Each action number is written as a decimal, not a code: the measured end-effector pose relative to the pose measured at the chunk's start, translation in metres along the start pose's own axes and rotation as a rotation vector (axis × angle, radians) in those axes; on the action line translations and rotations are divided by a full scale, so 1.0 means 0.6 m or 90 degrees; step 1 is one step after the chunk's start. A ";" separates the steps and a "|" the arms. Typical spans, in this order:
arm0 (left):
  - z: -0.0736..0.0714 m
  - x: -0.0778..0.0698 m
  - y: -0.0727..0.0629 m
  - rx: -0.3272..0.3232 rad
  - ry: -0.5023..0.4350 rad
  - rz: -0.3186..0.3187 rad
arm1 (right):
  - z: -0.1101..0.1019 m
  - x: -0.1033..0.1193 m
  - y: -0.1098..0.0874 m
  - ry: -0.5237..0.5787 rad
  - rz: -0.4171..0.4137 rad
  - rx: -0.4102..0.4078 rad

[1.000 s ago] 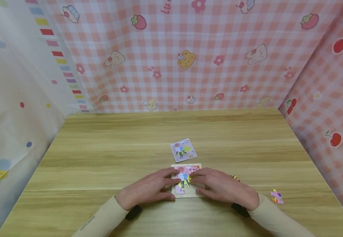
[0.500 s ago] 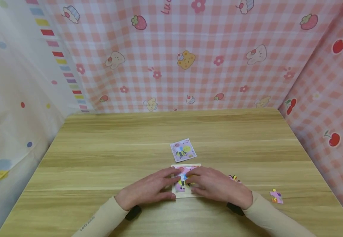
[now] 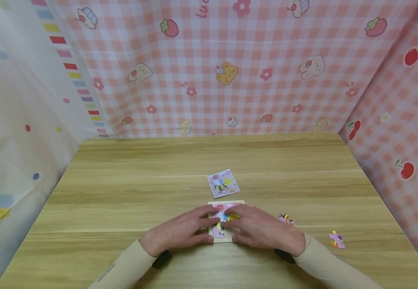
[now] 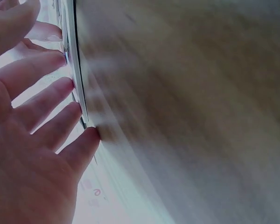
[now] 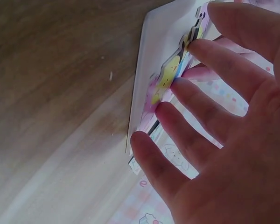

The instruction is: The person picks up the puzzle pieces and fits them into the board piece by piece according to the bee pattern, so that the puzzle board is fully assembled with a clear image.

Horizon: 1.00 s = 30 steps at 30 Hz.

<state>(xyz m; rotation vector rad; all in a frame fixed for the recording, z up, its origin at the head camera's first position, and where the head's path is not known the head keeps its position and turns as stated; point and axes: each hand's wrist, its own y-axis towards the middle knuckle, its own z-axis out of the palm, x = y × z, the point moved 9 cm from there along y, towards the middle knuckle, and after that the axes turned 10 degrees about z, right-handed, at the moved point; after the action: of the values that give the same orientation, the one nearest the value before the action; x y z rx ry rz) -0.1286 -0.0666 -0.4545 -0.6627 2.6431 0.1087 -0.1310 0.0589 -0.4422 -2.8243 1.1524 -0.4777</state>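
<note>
A small jigsaw puzzle tray (image 3: 223,241) with a pale rim lies flat near the front of the table, partly filled with puzzle pieces (image 3: 219,232) showing a bee on pink. My left hand (image 3: 180,229) rests along its left side, fingers spread and fairly straight, fingertips at the rim. From the right, my right hand (image 3: 263,229) reaches over the tray, covering much of that half. In the right wrist view its extended fingertips touch the yellow and pink pieces (image 5: 168,74), while the lower part of the tray (image 5: 154,42) shows bare white.
A square picture card (image 3: 223,183) with the same bee lies just behind the tray. One loose puzzle piece (image 3: 286,218) is beside my right forearm, and another loose piece (image 3: 337,240) lies farther right. Patterned curtains (image 3: 209,96) stand behind and beside the wooden table (image 3: 122,180).
My right hand has slid left across the tray, fingertips closer to its middle, uncovering more of the loose piece beside that forearm. My left hand has stayed in place.
</note>
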 end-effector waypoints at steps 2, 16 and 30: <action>0.000 0.001 0.000 0.000 -0.004 -0.004 | 0.001 0.000 0.000 0.000 0.001 0.004; 0.000 0.004 -0.002 -0.014 -0.023 0.005 | 0.001 0.000 -0.003 0.006 -0.005 0.004; -0.013 0.011 -0.004 -0.064 -0.047 -0.039 | -0.023 -0.017 -0.013 0.062 0.031 -0.052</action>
<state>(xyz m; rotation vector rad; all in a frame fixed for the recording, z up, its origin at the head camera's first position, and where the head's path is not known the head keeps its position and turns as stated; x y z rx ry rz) -0.1356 -0.0730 -0.4500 -0.7570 2.5570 0.2443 -0.1368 0.0721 -0.4308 -2.8630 1.2836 -0.5849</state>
